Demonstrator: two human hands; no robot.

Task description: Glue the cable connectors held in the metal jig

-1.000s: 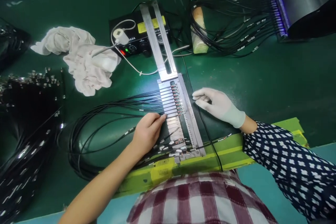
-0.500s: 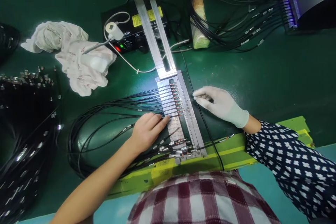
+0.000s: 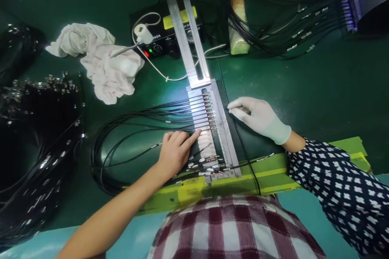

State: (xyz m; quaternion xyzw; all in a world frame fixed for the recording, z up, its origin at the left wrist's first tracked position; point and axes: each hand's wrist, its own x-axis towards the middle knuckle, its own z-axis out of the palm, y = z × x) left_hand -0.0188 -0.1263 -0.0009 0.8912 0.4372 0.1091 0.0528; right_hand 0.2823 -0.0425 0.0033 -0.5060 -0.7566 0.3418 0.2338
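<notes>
A metal jig [image 3: 226, 137] lies in front of me with a row of black cables [image 3: 170, 115] clamped across it, their metal-tipped ends [image 3: 211, 111] lined up. My bare left hand [image 3: 175, 153] lies flat on the cables at the jig's left side, its index finger stretched onto the plate just below the last clamped cable. My gloved right hand [image 3: 259, 118] rests at the jig's right rail, fingers close together over a single black cable [image 3: 243, 149]. Whether it pinches that cable is hidden. Several loose cable ends [image 3: 206, 166] lie at the jig's near end.
A slotted metal bar [image 3: 190, 36] runs back from the jig over a black control box [image 3: 158, 44]. A crumpled white cloth [image 3: 103, 60] lies to the left. Cable bundles are heaped at far left [image 3: 36, 137] and back right [image 3: 279, 28]. A yellow-green strip [image 3: 273, 174] edges the bench.
My left index finger has stretched out onto the jig plate. My right hand has hardly moved. The view has shifted slightly.
</notes>
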